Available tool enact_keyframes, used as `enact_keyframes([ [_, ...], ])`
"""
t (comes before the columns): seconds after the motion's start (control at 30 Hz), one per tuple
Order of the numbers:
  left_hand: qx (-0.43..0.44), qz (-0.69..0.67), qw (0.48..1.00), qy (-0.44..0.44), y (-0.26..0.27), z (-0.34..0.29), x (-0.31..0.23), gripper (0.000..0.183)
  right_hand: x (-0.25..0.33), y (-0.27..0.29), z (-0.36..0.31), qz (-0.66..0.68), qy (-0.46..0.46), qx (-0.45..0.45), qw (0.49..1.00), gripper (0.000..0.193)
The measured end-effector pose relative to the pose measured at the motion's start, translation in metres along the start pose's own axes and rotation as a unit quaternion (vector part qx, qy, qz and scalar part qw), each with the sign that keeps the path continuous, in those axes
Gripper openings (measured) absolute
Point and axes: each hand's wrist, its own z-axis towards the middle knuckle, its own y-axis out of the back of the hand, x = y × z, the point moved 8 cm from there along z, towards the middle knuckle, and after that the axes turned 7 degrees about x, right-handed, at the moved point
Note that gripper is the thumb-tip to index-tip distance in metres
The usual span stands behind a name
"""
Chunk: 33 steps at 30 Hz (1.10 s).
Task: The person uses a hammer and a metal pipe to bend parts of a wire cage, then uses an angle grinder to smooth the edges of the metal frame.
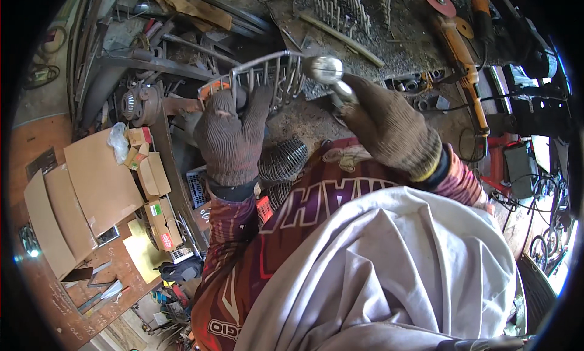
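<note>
My left hand (231, 135), in a brown knit glove, is closed around the near-left part of a cage-like frame of bent metal rods (266, 59). Its fingertips are partly hidden behind the rods. Beside that glove is an orange-painted metal piece (213, 87). My right hand (395, 129), gloved alike, grips a hammer (326, 70) with a shiny rounded steel head. The hammer head is just right of the frame's upper right corner; whether they touch I cannot tell. A coil of ribbed dark wire (283, 158) lies below, between my arms.
Upright metal rods (340, 10) stand on the dirty workbench ahead. An angle grinder (460, 52) lies at the right with its cord. Scrap metal (176, 65) crowds the far left. Opened cardboard (100, 180) covers part of the brown table on the left.
</note>
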Motion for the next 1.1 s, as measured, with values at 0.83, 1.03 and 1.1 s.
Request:
enact_keyframes([
  [0.83,-0.057,-0.198,0.966,0.158,0.010,-0.002,0.040,0.014,-0.019,0.015,-0.013,0.100,-0.040,-0.071,0.992,0.052],
  [1.03,-0.144,-0.348,0.894,0.244,0.002,-0.026,0.075,0.020,-0.034,0.007,-0.017,0.198,-0.055,-0.069,0.976,0.057],
  [1.1,-0.111,-0.358,0.900,0.222,-0.002,-0.029,0.087,0.021,-0.048,0.007,-0.020,0.180,-0.054,-0.103,0.977,0.059],
])
